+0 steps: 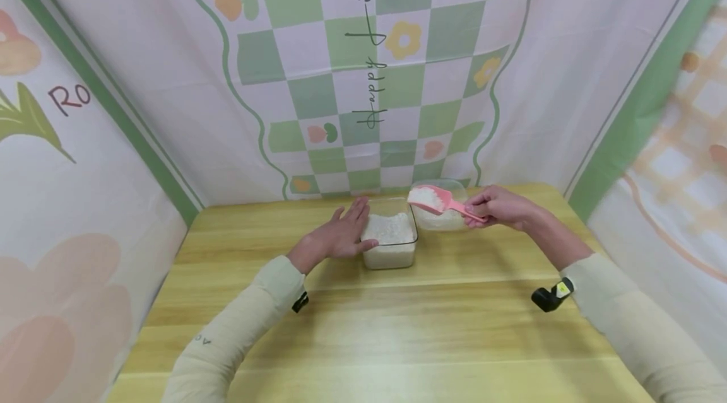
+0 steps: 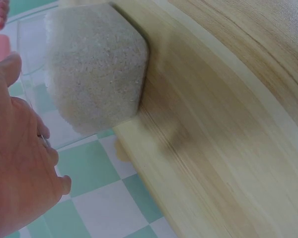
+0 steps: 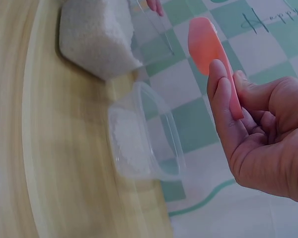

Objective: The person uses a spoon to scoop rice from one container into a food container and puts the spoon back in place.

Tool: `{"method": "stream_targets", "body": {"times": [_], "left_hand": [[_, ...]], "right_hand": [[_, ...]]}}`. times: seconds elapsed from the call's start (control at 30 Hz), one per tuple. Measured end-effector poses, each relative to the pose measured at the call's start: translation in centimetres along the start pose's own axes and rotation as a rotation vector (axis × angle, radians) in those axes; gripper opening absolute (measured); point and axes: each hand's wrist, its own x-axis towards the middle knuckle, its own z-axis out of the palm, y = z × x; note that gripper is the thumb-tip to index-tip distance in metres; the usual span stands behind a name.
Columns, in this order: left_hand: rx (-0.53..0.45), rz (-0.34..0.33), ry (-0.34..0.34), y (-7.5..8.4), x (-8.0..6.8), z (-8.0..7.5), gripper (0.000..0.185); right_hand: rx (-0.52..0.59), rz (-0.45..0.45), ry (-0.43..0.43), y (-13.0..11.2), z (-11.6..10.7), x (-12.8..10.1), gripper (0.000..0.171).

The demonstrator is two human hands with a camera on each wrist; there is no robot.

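My right hand (image 1: 497, 206) pinches the handle of a pink scoop (image 1: 448, 200) between thumb and fingers. White grains (image 1: 424, 197) that look like rice fill the scoop's bowl. It hovers above a clear plastic tub (image 3: 143, 134), which holds more of the white grains. Just left of that tub stands a clear rectangular glass container (image 1: 389, 258), partly filled with rice (image 2: 97, 64). On its left rim rests my left hand (image 1: 342, 234), with fingers stretched toward the back and the thumb over the front corner.
Both containers stand near the back edge of a wooden table (image 1: 375, 333). Behind it hangs a checkered green and white curtain (image 1: 363, 75), and printed fabric walls (image 1: 68, 157) close in the sides.
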Motion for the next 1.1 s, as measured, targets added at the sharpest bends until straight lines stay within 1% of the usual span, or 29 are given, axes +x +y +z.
{"method": "stream_targets", "body": {"times": [0.2, 0.4, 0.53, 0.63, 0.83, 1.1], "left_hand": [[-0.003, -0.007, -0.005, 0.0, 0.0, 0.0, 0.089], [-0.008, -0.008, -0.009, -0.1, 0.0, 0.0, 0.089], [-0.013, -0.004, -0.005, -0.1, 0.0, 0.1, 0.089], [-0.015, -0.004, -0.003, -0.2, 0.0, 0.1, 0.089], [-0.008, -0.002, 0.002, -0.2, 0.0, 0.1, 0.09], [-0.009, -0.004, 0.001, -0.2, 0.0, 0.2, 0.089]], "right_hand": [[0.022, 0.037, 0.041, 0.7, -1.3, -0.2, 0.027], [0.0, 0.056, 0.062, 1.5, -2.4, 0.1, 0.03], [-0.042, 0.066, 0.08, 2.0, -3.0, 0.6, 0.035], [-0.1, 0.052, 0.088, 2.2, -3.2, 1.1, 0.037], [-0.216, 0.045, 0.106, 2.2, -3.4, 2.2, 0.034], [-0.276, 0.066, 0.126, 1.2, -3.2, 2.9, 0.029]]}}
